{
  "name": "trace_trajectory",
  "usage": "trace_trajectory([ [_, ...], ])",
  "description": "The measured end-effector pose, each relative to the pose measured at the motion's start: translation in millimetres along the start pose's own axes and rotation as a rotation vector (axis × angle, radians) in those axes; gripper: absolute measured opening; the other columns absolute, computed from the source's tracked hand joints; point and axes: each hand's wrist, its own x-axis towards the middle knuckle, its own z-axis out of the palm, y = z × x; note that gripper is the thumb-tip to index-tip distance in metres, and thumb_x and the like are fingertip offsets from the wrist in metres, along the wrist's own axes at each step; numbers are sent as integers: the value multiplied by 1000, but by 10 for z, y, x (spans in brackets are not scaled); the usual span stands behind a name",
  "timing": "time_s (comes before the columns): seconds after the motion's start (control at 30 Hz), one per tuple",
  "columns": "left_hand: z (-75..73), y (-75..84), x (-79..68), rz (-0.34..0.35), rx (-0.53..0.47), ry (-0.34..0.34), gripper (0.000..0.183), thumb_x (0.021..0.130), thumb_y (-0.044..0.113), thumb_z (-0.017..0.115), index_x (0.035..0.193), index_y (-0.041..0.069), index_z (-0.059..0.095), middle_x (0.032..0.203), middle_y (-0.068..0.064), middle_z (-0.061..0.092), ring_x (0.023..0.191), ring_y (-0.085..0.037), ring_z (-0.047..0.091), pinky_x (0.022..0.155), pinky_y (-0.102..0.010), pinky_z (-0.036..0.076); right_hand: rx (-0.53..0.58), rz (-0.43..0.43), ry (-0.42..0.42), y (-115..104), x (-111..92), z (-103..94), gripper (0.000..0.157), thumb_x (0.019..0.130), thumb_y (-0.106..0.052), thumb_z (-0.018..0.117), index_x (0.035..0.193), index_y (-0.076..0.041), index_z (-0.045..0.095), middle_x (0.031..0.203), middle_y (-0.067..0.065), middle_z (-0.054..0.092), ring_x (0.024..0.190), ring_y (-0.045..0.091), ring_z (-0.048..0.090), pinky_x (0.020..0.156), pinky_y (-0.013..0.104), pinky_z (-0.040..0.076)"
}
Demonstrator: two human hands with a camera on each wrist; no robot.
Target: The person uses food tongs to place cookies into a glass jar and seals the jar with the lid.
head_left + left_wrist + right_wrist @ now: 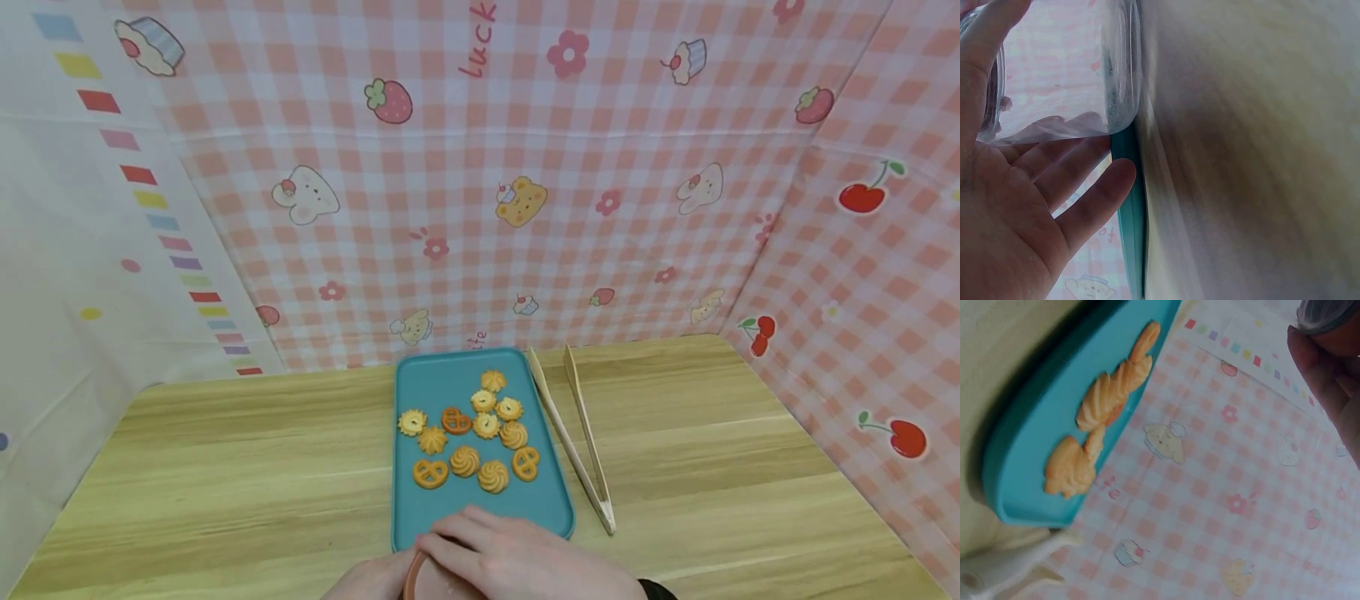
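A clear plastic jar (1057, 75) with a brownish-pink lid (442, 582) is at the bottom centre of the head view, in front of the tray. My left hand (369, 579) holds the jar, thumb on one side and fingers on the other in the left wrist view. My right hand (517, 557) grips the lid from above and the right, and shows at the upper right of the right wrist view. In the head view, the jar's body is hidden below the lid and hands. No food is visible in the part of the jar that shows.
Beyond the hands lies a teal tray (442, 521) bearing several swirl cookies (492, 477) and pretzels (431, 474). Light-coloured tongs (573, 454) lie spread along the tray's right side on the wooden table (720, 467). A checked cloth (465, 167) hangs at the back.
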Motion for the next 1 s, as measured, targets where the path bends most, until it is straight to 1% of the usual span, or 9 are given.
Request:
trace_trajectory([
  [0.1,16,3,1,15,-45,9,49,92,40,62,135,17,53,119,9,63,98,-2,60,77,-24,50,-29,60,26,-44,-6,10,62,100,-50,40,141,-4,48,131,2,49,119,12,46,95,19,40],
  [0.2,28,15,-4,13,-86,23,49,92,38,62,135,18,53,117,11,63,97,-1,61,77,-23,50,-83,130,87,-106,-6,35,64,98,-52,45,135,0,52,123,4,54,109,14,52,83,19,47],
  [0.3,37,34,-6,-7,-121,24,50,92,37,63,137,17,53,116,11,64,98,-2,61,78,-24,50,-140,190,130,-163,-11,60,63,96,-53,48,127,0,58,112,4,58,97,14,55,72,17,48],
  [0.4,40,55,-5,-29,-144,19,53,91,38,63,139,17,51,117,10,63,99,-3,60,79,-25,50,-172,212,147,-188,-5,84,59,95,-52,49,120,0,62,105,3,58,90,12,54,69,16,47],
  [0.57,47,75,-1,-47,-181,19,54,90,38,65,139,18,51,118,9,63,100,-4,60,81,-25,50,-148,187,149,-174,1,99,54,95,-50,51,117,-2,63,105,2,58,90,11,53,73,16,46],
  [0.7,44,74,-2,-57,-164,25,54,90,39,65,138,20,51,117,10,63,99,-3,60,80,-24,50,-145,158,150,-158,6,101,54,95,-49,50,118,-2,64,108,1,59,94,11,54,77,16,47],
  [0.77,43,71,0,-59,-162,24,54,89,40,66,138,20,52,117,10,63,99,-3,60,79,-24,50,-152,137,161,-150,12,102,51,96,-46,50,118,-2,64,108,1,59,95,11,55,79,17,46],
  [0.9,42,54,0,-24,-102,35,52,90,40,65,136,18,53,117,10,63,97,-1,59,77,-22,50,-131,92,177,-122,25,98,48,96,-42,52,119,-2,64,110,1,60,96,11,55,81,16,46],
  [1.0,44,32,-5,10,-70,41,50,91,39,63,135,16,53,117,9,64,96,0,59,75,-22,50,-93,59,155,-82,38,88,49,96,-42,52,124,-3,62,114,0,59,100,11,54,85,16,44],
])
